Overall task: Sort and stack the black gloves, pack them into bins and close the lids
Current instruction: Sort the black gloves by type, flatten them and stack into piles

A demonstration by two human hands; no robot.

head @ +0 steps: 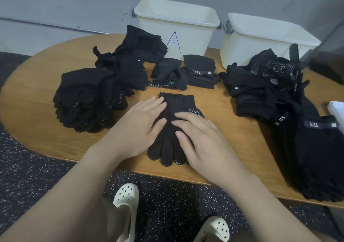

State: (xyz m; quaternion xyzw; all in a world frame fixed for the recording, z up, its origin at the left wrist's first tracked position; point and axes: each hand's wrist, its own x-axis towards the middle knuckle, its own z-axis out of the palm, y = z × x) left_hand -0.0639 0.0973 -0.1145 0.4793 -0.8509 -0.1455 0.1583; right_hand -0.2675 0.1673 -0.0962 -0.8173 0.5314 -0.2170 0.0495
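Left hand (pixel 142 130) and right hand (pixel 202 141) lie flat, fingers straight, pressing the glove pair (pixel 172 122) at the table's (pixel 232 158) near edge; nothing gripped. Glove fingertips protrude toward the person.

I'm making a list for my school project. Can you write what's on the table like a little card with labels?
Left hand: left hand lies flat on the middle gloves
Right hand: right hand lies flat on the same gloves, fingers straight
Glove piles: left pile, back pile, small pile, right pile
Bins: bin marked A and second bin, both open, no lids on
Table: wooden table
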